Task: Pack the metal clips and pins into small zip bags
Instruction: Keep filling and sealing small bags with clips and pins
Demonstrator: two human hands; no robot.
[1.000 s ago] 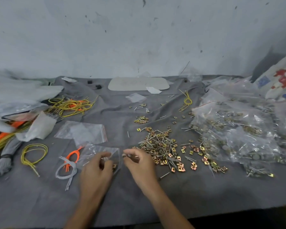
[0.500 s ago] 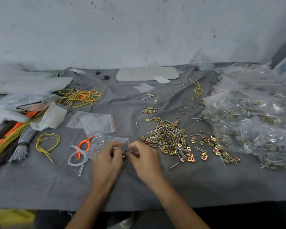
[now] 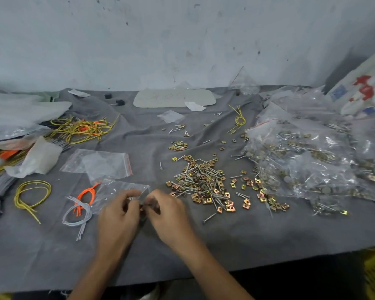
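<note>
In the head view, the left hand (image 3: 117, 215) held the mouth of a zip bag (image 3: 119, 191), its grip closed on the plastic. The right hand (image 3: 169, 213) pinched something small at that mouth, probably a clip (image 3: 141, 208). The pile (image 3: 204, 182) of clips and pins lay just right of the hands on the desk (image 3: 268, 245). If the mouth folded shut, parts could fall beside the bag.

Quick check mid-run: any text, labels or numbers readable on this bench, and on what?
Nothing reads clearly.
Pale board at the back: faint handwritten marks, too faint to read.
White sack at far right: red and blue print, blurred.
</note>
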